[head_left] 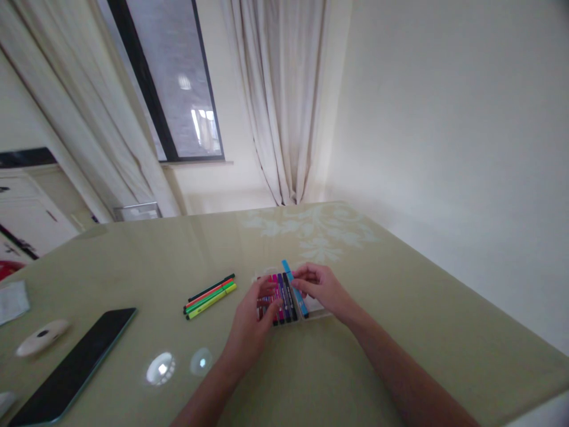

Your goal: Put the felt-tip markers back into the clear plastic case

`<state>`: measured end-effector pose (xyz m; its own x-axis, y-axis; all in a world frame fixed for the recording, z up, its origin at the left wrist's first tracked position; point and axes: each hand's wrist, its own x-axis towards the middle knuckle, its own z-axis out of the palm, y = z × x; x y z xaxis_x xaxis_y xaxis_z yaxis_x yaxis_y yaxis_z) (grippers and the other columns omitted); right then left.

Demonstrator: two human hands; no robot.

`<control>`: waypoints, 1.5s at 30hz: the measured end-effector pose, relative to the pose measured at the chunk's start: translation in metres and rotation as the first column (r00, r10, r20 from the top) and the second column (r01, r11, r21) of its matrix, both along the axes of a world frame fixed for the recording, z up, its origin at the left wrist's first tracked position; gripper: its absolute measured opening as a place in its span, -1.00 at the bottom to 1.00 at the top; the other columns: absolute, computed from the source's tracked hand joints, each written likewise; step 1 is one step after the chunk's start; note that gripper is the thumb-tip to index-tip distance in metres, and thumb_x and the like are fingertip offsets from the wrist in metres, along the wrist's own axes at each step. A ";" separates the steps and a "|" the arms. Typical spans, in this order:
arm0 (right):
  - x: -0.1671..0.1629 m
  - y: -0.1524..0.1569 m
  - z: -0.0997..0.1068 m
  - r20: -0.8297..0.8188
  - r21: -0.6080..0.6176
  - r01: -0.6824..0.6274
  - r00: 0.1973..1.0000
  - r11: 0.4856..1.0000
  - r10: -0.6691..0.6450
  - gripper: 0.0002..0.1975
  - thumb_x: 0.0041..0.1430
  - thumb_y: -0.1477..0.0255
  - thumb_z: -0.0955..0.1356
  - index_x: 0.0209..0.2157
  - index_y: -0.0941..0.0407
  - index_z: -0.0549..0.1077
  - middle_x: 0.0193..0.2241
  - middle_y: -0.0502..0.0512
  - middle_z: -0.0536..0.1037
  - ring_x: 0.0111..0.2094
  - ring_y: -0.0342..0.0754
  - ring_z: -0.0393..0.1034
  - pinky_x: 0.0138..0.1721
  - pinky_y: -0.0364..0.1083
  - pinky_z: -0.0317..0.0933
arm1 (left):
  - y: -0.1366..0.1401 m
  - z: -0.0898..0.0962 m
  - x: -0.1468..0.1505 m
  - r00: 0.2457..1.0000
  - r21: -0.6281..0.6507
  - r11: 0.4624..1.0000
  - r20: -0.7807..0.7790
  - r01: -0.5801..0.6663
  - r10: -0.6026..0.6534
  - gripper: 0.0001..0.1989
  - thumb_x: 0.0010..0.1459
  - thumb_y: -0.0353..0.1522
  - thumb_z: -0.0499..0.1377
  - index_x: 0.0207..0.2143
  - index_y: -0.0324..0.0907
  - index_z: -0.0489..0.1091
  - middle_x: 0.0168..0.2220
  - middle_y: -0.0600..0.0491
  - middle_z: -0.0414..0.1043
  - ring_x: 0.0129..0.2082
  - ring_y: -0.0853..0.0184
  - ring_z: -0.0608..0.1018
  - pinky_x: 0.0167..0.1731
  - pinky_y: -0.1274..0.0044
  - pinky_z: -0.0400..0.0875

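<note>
Seating step, apparently: right hand [323, 286] pinches blue marker [300, 300] at case [315, 306]; left hand [252, 309] spans marker row [285, 298], fingers apart. Next move likely needs alignment.

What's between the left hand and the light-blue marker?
In the head view, purple and black markers lie side by side in the case, between the left hand and the light-blue marker.

Place: somebody's home, I'd say
Curtains [284, 89]: long, pale, pretty homey
Window [173, 71]: dark-framed
Table [155, 255]: leafy white pattern [317, 246] on top
Cabinet [31, 207]: white, house-style, far left
</note>
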<state>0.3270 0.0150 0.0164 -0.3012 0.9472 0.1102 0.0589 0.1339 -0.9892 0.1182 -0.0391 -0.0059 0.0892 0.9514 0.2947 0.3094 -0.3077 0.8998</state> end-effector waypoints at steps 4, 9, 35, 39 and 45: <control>0.021 0.017 -0.011 0.192 0.026 0.215 0.957 0.976 -0.216 -0.73 0.04 0.25 0.50 -0.34 0.13 0.49 -0.55 -0.01 0.56 -0.56 -0.12 0.44 -0.46 -0.15 0.29 | -0.007 -0.009 0.006 0.839 0.254 0.939 -0.541 0.234 -0.063 -0.57 0.31 -0.39 0.19 0.22 -0.02 0.35 0.18 -0.05 0.47 0.17 0.12 0.48 0.19 0.16 0.37; 0.023 0.017 -0.023 0.350 -0.026 0.172 0.924 0.985 -0.152 -0.86 0.09 0.39 0.47 -0.32 0.12 0.49 -0.57 -0.01 0.57 -0.57 -0.11 0.48 -0.52 -0.18 0.28 | -0.013 -0.008 0.017 0.668 0.229 0.913 -0.742 0.339 -0.062 -0.50 0.32 -0.44 0.17 0.28 -0.06 0.28 0.21 -0.04 0.44 0.16 0.15 0.49 0.17 0.22 0.40; 0.010 0.006 -0.013 0.528 0.203 0.162 0.813 0.966 -0.247 -0.86 0.22 0.39 0.40 -0.40 0.13 0.54 -0.48 0.06 0.59 -0.48 -0.08 0.44 -0.42 -0.12 0.23 | 0.007 0.006 -0.027 0.727 0.240 0.965 -0.643 -0.107 0.240 -0.73 0.38 -0.35 0.01 -0.08 -0.13 0.50 -0.08 -0.08 0.50 -0.07 0.11 0.52 -0.02 0.28 0.40; 0.008 0.007 -0.013 0.519 0.279 0.195 0.793 0.940 -0.318 -0.86 0.21 0.37 0.40 -0.39 0.11 0.57 -0.44 0.08 0.62 -0.40 -0.05 0.47 -0.33 -0.10 0.24 | 0.017 0.006 -0.068 0.451 0.306 0.881 -0.769 -0.362 0.452 -0.76 0.33 -0.35 0.05 -0.10 -0.16 0.49 -0.14 -0.16 0.47 -0.10 -0.03 0.48 -0.14 0.24 0.34; 0.009 0.007 -0.011 0.455 0.307 0.247 0.810 0.919 -0.369 -0.83 0.21 0.35 0.38 -0.41 0.10 0.56 -0.44 0.07 0.62 -0.40 -0.06 0.47 -0.34 -0.11 0.25 | 0.019 0.001 -0.079 0.384 0.192 0.906 -0.858 -0.378 0.342 -0.78 0.35 -0.31 0.06 -0.13 -0.18 0.47 -0.10 -0.14 0.48 -0.06 0.01 0.48 -0.14 0.27 0.36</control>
